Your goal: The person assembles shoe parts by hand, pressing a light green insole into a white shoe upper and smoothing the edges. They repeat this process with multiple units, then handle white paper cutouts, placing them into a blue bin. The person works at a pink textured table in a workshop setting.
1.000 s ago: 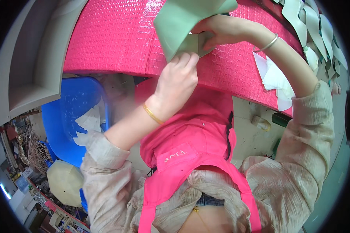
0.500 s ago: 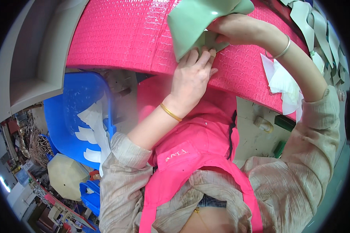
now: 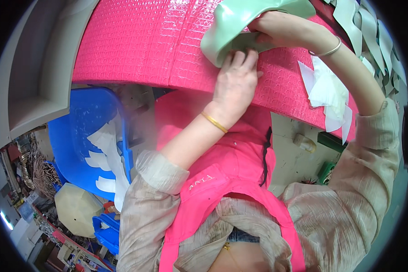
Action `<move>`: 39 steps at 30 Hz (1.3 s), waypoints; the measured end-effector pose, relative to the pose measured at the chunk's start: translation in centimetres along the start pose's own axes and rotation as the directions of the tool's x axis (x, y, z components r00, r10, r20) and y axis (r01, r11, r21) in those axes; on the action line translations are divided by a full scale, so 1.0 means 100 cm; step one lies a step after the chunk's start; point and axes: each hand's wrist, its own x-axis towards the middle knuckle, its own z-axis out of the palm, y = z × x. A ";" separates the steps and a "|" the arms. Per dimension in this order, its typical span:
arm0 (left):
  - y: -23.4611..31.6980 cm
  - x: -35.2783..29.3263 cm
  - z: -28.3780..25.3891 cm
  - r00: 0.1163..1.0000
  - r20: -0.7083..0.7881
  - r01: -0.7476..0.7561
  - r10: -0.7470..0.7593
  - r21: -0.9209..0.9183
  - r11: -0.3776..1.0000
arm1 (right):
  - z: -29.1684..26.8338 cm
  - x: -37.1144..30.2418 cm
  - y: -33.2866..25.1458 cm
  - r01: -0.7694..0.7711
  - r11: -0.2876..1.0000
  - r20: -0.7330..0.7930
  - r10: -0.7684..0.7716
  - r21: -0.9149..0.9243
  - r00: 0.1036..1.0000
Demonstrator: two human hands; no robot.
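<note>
The pink surface (image 3: 127,50) carries a green sheet (image 3: 233,22), bent and curled up above its middle and far part. The left hand (image 3: 238,79), wearing a gold bracelet (image 3: 214,122), reaches over the surface's near edge, its fingers bent and close together against the sheet's near side; whether they pinch it cannot be told. The right hand (image 3: 281,31), with a silver bangle (image 3: 326,49), arches in over the surface's right part, its fingertips partly hidden beneath the sheet's fold, so how far they close cannot be told. White pieces (image 3: 328,88) lie at the surface's right end, and green strips (image 3: 369,36) hang beyond it. A grey frame (image 3: 61,63) stands left of the surface; a pink apron (image 3: 226,163) shows below its near edge.
</note>
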 end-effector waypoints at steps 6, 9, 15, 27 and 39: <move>0.005 0.011 0.008 0.997 0.071 -0.032 0.029 0.036 0.999 | 0.019 0.003 0.008 0.029 0.984 -0.109 -0.049 -0.175 0.993; 0.002 0.008 0.014 1.000 -0.021 -0.016 0.016 0.016 1.000 | 0.025 0.001 0.017 0.157 0.963 -0.326 -0.223 -0.219 0.919; 0.029 0.017 0.016 0.986 0.113 0.106 -0.127 0.171 0.980 | 0.021 -0.003 -0.004 0.012 0.930 -0.234 -0.105 -0.367 0.967; -0.038 -0.004 -0.076 0.832 0.483 -0.505 0.272 0.456 0.733 | 0.071 -0.012 -0.071 0.035 0.997 -0.464 0.002 0.072 0.886; -0.004 -0.017 -0.047 0.815 0.247 -0.565 0.524 0.137 0.814 | 0.020 -0.090 -0.076 0.098 0.710 -0.002 -0.139 -0.698 0.990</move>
